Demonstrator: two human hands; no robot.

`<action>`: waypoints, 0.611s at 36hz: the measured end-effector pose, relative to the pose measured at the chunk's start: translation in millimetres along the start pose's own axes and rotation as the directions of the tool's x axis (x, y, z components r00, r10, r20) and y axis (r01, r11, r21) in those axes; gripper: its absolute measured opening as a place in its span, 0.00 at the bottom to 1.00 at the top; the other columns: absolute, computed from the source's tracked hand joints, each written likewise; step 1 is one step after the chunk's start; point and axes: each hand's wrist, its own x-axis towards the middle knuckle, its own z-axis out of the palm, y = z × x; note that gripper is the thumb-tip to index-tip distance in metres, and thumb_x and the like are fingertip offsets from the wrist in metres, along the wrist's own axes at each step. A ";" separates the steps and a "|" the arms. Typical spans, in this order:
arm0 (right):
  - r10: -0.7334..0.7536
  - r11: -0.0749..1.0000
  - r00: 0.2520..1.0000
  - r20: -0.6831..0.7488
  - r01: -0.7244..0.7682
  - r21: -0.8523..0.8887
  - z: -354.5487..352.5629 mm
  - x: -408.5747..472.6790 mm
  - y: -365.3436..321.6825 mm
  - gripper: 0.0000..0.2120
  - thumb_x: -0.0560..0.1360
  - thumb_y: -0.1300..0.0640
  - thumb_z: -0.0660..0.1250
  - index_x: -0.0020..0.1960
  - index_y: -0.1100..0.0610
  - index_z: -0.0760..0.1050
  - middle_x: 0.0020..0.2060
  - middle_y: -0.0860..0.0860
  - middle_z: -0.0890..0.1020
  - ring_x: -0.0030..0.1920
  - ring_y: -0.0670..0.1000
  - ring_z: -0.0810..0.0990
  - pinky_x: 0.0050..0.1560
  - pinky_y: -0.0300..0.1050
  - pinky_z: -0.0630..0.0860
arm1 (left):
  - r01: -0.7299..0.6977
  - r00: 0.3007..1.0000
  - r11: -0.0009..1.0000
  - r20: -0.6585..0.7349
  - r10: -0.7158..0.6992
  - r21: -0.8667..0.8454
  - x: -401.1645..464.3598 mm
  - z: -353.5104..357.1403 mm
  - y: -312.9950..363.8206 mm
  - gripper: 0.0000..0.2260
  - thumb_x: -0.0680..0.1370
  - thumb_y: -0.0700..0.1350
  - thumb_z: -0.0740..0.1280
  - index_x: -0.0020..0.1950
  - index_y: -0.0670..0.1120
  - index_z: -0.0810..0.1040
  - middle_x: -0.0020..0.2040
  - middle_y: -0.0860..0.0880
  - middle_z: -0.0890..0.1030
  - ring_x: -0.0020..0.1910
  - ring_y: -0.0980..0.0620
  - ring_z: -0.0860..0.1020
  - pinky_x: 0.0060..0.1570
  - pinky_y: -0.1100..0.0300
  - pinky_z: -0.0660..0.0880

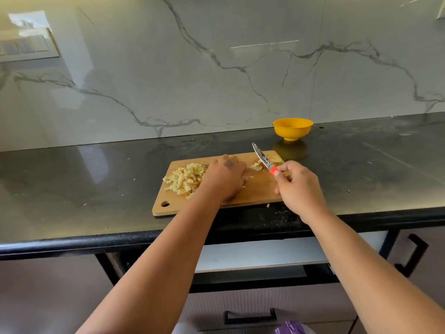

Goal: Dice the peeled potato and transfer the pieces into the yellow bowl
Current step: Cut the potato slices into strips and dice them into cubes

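You are looking at one wooden cutting board (pixel 255 191), one yellow bowl (pixel 292 128), one knife (pixel 263 159), one heap of diced potato (pixel 184 180), a few uncut potato slices (pixel 256 166), and two hands: left hand (pixel 225 177), right hand (pixel 298 186).

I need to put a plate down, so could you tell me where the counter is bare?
Bare black counter lies left of the cutting board, and right of it beyond the yellow bowl. The board is crowded: diced potato, left hand, right hand gripping the knife.
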 end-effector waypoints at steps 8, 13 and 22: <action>0.047 0.993 0.999 0.013 -0.048 0.109 -3.7 1.7 0.7 0.06 0.81 0.53 0.62 0.52 0.53 0.77 0.34 0.51 0.82 0.37 0.48 0.79 0.32 0.40 0.70 | 0.216 0.951 0.938 -0.161 -0.266 -0.271 -9.4 -7.4 -38.3 0.07 0.79 0.43 0.66 0.53 0.48 0.82 0.55 0.48 0.79 0.55 0.49 0.75 0.48 0.58 0.71; 0.021 0.989 1.000 -0.020 -0.018 0.145 -3.6 1.9 -0.2 0.06 0.81 0.52 0.63 0.51 0.53 0.77 0.32 0.50 0.81 0.36 0.47 0.79 0.34 0.41 0.71 | 0.288 0.918 0.856 -0.130 -0.374 -0.430 -10.6 -15.9 -47.2 0.08 0.79 0.40 0.67 0.55 0.45 0.83 0.52 0.47 0.83 0.48 0.50 0.80 0.45 0.60 0.74; 0.058 0.971 0.998 0.014 -0.060 0.231 -3.5 3.6 -0.3 0.06 0.80 0.53 0.64 0.51 0.53 0.77 0.31 0.51 0.81 0.33 0.49 0.76 0.36 0.45 0.72 | 0.137 0.976 0.980 -0.148 -0.159 -0.145 -13.1 -7.7 -28.4 0.17 0.78 0.58 0.67 0.64 0.53 0.77 0.63 0.52 0.78 0.67 0.47 0.70 0.62 0.48 0.67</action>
